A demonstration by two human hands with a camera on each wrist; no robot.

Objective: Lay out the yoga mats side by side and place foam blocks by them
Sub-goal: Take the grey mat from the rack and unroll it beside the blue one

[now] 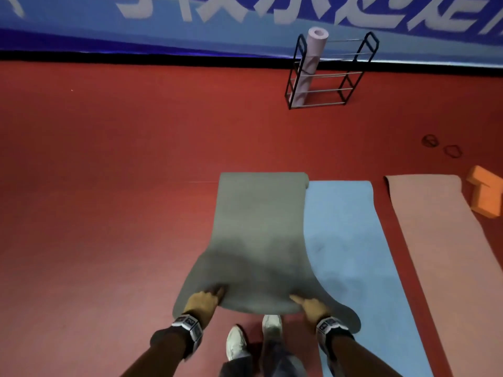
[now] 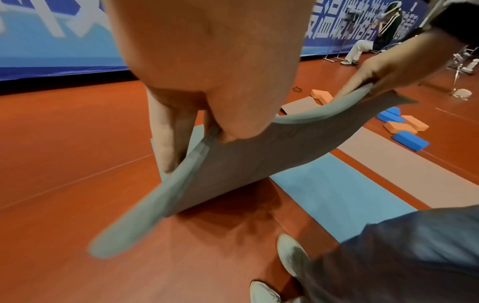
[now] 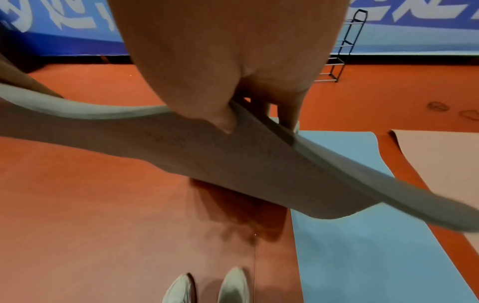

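A grey yoga mat lies unrolled on the red floor, its near end lifted off the ground. My left hand pinches that near edge on the left, thumb under and fingers on top. My right hand pinches the same edge on the right, seen close in the right wrist view. The grey mat's right side overlaps a blue mat lying flat. A pink mat lies flat further right. An orange foam block sits beside the pink mat's far end.
A black metal rack by the blue wall banner holds one rolled lilac mat. Two black bands lie on the floor. Several blue and orange blocks lie in a heap beyond the pink mat. Another person sits by the wall. My shoes stand below the mat edge.
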